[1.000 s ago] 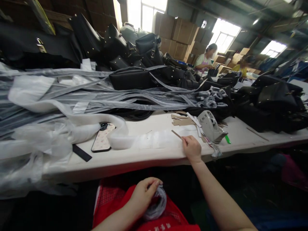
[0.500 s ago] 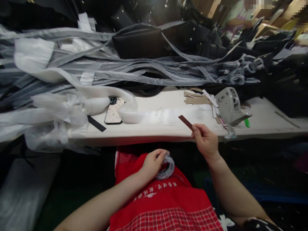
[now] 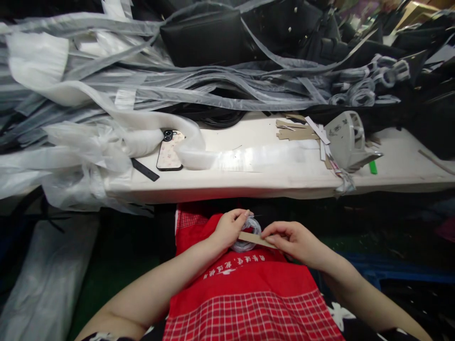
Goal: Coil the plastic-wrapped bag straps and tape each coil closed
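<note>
Above the red apron [image 3: 245, 279], my left hand [image 3: 229, 229] pinches a coil of plastic-wrapped strap [image 3: 243, 246], greyish and see-through. My right hand [image 3: 295, 240] grips one end of a thin flat strip [image 3: 253, 238], whose tan face shows. The strip lies across the front of the coil, and its other end reaches my left fingers. Whether those fingers also pinch the strip I cannot tell. Both hands are below the front edge of the white table [image 3: 227, 188].
On the table are a phone [image 3: 171, 154], a black strip [image 3: 145, 169], white foam wrap [image 3: 192, 137], cardboard strips [image 3: 295, 132] and a grey tape dispenser [image 3: 343, 142]. Behind lie plastic-wrapped straps [image 3: 213, 94], several wrapped coils [image 3: 362, 92] and black bags [image 3: 202, 40].
My right hand has come down and left from above the table edge, bringing the strip to the coil. Its tan face now shows instead of the brown one. The view has tilted down.
</note>
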`<action>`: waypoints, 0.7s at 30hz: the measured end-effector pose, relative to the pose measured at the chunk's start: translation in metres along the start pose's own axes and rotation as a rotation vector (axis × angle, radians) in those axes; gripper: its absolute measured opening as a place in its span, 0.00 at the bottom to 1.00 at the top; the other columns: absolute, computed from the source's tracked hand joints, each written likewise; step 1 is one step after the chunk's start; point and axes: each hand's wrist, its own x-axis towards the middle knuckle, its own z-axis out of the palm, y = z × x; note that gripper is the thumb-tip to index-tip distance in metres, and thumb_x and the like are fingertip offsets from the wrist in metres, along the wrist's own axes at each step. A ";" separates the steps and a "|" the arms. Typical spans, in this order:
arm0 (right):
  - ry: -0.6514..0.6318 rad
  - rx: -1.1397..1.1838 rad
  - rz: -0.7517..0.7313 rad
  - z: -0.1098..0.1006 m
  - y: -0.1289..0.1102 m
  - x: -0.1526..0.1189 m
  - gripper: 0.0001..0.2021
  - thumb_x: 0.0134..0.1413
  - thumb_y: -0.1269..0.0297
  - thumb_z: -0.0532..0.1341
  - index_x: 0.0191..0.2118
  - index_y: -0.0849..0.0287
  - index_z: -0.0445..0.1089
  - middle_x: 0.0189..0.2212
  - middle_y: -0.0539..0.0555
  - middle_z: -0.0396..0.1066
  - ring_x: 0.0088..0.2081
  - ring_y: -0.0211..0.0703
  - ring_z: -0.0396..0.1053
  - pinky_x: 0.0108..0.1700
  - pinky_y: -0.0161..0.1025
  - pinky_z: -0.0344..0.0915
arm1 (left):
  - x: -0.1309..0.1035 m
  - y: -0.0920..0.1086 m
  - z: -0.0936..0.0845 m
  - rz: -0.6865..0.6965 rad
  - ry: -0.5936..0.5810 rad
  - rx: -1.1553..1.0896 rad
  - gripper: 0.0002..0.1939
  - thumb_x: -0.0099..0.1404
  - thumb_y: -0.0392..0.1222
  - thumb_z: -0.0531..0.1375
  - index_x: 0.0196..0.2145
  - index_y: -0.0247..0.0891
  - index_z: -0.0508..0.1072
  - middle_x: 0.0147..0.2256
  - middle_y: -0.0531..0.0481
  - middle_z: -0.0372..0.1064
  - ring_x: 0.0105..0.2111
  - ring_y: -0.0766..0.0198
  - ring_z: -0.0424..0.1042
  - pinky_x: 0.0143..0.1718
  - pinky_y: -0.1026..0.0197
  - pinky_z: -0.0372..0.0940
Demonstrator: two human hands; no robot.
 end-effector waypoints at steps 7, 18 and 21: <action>-0.321 0.652 0.022 -0.003 -0.002 -0.012 0.30 0.46 0.51 0.65 0.55 0.59 0.69 0.46 0.63 0.74 0.48 0.52 0.72 0.53 0.47 0.66 | -0.008 0.003 -0.003 0.005 -0.002 -0.031 0.21 0.62 0.54 0.57 0.36 0.32 0.77 0.32 0.45 0.75 0.31 0.61 0.70 0.33 0.62 0.63; -0.012 0.613 0.003 0.010 0.014 -0.007 0.21 0.40 0.63 0.73 0.44 0.61 0.75 0.36 0.59 0.78 0.37 0.46 0.77 0.41 0.38 0.74 | -0.010 -0.001 0.002 -0.121 -0.059 -0.110 0.27 0.61 0.61 0.55 0.38 0.31 0.74 0.17 0.57 0.59 0.14 0.73 0.52 0.16 0.67 0.47; 0.107 0.367 -0.089 0.017 0.017 -0.003 0.13 0.50 0.57 0.67 0.38 0.60 0.76 0.30 0.56 0.77 0.32 0.43 0.76 0.37 0.37 0.74 | -0.010 -0.003 0.003 -0.116 -0.057 -0.109 0.29 0.60 0.63 0.55 0.39 0.31 0.74 0.18 0.55 0.62 0.14 0.72 0.53 0.15 0.67 0.47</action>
